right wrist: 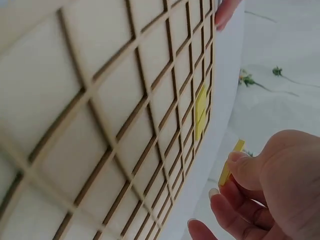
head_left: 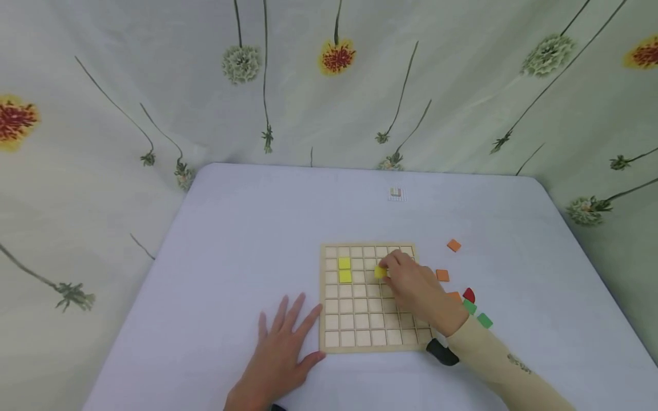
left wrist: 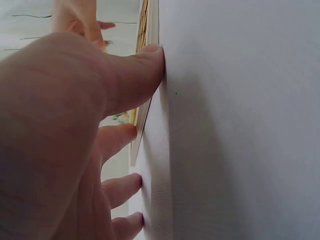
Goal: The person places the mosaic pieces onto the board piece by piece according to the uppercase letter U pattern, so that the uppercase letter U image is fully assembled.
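Observation:
A square wooden grid board [head_left: 354, 322] lies on the white table. Two yellow square tiles [head_left: 345, 270] sit one below the other in cells near its upper left. My right hand [head_left: 413, 288] is over the board's right half and pinches another yellow tile [right wrist: 231, 162] between thumb and fingertips, raised off the grid in the right wrist view. My left hand [head_left: 280, 354] lies flat with fingers spread at the board's left side. Its thumb and index fingertip touch the board's edge in the left wrist view, while the other fingertips rest on the cloth.
Right of the board lie orange tiles [head_left: 454, 245], green tiles [head_left: 485, 320] and a red rounded piece [head_left: 469, 295], partly beside the right forearm. A small printed card [head_left: 396, 194] lies near the table's far edge. Flower-patterned cloth [head_left: 329, 103] hangs around the table.

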Motion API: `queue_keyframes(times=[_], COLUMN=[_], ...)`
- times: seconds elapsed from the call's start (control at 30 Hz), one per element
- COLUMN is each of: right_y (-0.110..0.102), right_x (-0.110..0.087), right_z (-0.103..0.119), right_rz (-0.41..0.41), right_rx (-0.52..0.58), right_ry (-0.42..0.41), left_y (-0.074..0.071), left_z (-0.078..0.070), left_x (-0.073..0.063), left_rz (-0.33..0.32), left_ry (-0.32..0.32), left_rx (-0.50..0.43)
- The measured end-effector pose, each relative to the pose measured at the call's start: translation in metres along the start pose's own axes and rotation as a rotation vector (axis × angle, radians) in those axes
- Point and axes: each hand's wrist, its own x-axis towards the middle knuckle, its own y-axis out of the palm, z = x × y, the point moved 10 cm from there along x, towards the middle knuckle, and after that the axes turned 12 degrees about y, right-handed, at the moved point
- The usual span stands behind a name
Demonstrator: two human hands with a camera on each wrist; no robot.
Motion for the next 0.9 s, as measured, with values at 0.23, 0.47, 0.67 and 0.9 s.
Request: queue_keyframes(times=[0.23, 0.47, 0.67, 0.9], right_y=[0.027, 0.048, 0.049, 0.046], right_x=[0.001, 0.004, 0.005, 0.004], right_z=[0.047, 0.059, 0.061, 0.061], right_rz=[0.098, 0.145, 0.131, 0.116], right_rx=[0.007, -0.003, 0.02, 0.063], right_ry=[-0.082, -0.093, -0.082, -0.079], left_y=[0.0, 0.0, 0.0, 0.0], left_z=[0.0, -0.001, -0.001, 0.001], left_x=[0.001, 0.001, 0.0, 0.0], left_rz=[-0.013, -0.012, -0.014, 0.002], left_ry=[0.015, 0.022, 0.019, 0.004], left_rx=[0.01, 0.013, 0.007, 0.005])
